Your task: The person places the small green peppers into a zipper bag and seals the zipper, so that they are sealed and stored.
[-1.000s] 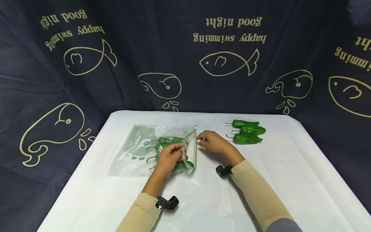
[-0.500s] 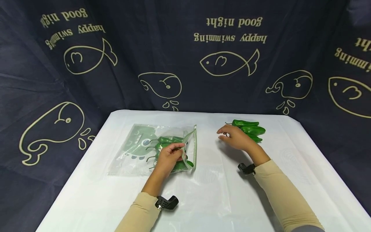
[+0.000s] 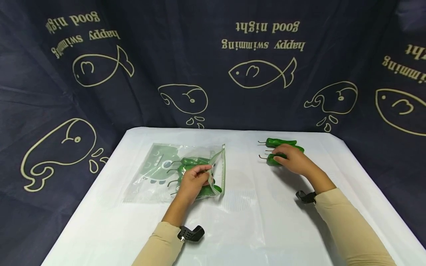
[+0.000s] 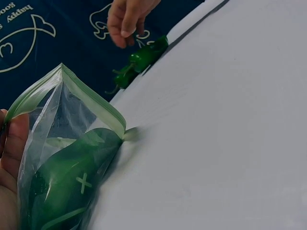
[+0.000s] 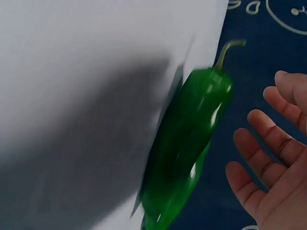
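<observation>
- The bag (image 3: 224,168) lies flat on the left half of the table (image 3: 239,232), its mouth parted and facing right.
- Inside it, the bagged peppers (image 3: 193,161) lie side by side, four stems pointing away from the mouth.
- My left hand (image 3: 193,183) pinches the near lip of that mouth, keeping the lip apart from the far strip.
- White tabletop stretches from the mouth to the loose peppers (image 3: 279,142), three in a row near the table's far edge, stems toward the bag.
- My right hand (image 3: 293,158) is over the nearer two, fingers spread and gripping nothing; the right wrist view shows a gap between fingertips and pepper.
- Past the far edge hangs the dark curtain (image 3: 216,107).
</observation>
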{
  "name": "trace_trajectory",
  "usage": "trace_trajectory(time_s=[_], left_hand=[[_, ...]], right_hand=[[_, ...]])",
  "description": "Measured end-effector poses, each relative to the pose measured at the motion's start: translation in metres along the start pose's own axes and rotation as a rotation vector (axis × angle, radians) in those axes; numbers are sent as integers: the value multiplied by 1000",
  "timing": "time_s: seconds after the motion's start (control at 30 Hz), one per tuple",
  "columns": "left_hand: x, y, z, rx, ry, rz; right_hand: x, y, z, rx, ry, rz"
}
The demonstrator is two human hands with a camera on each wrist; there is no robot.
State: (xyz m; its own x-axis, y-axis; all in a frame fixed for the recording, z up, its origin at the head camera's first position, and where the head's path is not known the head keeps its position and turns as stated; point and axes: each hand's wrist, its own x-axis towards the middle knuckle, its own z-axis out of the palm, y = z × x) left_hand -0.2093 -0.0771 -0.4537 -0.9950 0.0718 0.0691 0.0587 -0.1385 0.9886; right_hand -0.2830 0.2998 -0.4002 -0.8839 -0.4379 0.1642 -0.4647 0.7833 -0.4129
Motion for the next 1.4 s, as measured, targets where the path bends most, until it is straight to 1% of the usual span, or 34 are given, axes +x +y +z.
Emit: trace_trajectory(time_s=[0.13,0.33,0.53,0.67,0.9,1.03,1.2,1.3,1.4], left_hand=[[0,-1,-1,0,-4,3],[0,0,-2,3,-15,20],[-1,0,-1,6,-12,19],[-1,0,0,11,-8,16],[-1,1,-1,18,-11,7],[0,2,-1,32,-3,6],[0,2,-1,5,-16,-11],[-2,6,1,-5,-21,-19],[-7,18,3,4,-18,-10]], right_hand=[[-7,11,-6,-32,10,25],[-15,21,-10,-36,-5,76],[-19,27,-11,-49,-8,88],[-20,32,-10,-56,-8,84],[-17,39,-6,-78,-55,95],[-15,44,-3,-80,-58,98],[-15,48,0,-85,-64,112],[-15,50,1,-90,-70,116],[-15,50,2,-88,-73,118]])
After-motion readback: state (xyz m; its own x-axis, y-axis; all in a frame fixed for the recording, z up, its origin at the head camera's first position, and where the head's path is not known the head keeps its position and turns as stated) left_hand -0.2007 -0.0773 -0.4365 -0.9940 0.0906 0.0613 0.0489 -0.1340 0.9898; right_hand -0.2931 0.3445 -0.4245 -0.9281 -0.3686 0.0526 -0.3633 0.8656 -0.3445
